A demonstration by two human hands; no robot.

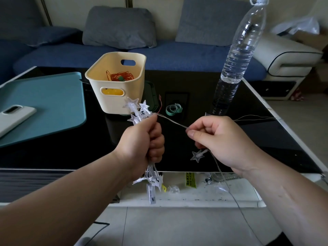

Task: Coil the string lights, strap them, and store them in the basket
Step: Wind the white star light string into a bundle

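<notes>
Two hands work above the near edge of a black glass table (71,153), a little apart and joined by a taut run of thin wire (170,121). The left hand (142,144) is clenched in a fist round the gathered string lights (136,112). Clear star bulbs stick out above the knuckles and more hang in a bunch below the fist. The right hand (225,142) pinches the wire between thumb and forefinger. One loose star (197,155) dangles just under it, and more wire trails down toward the floor and off to the right across the table.

Behind the left hand the cream basket (110,103) stands upright, with a tangle of orange wire (120,76) in it. A green strap (174,110) lies curled on the table just right of the basket. A tall water bottle (237,55) stands farther right, near the trailing wire. To the left, a teal mat (44,96) carries a phone (14,118) in a white case. A blue sofa (177,54) with grey cushions sits beyond the table.
</notes>
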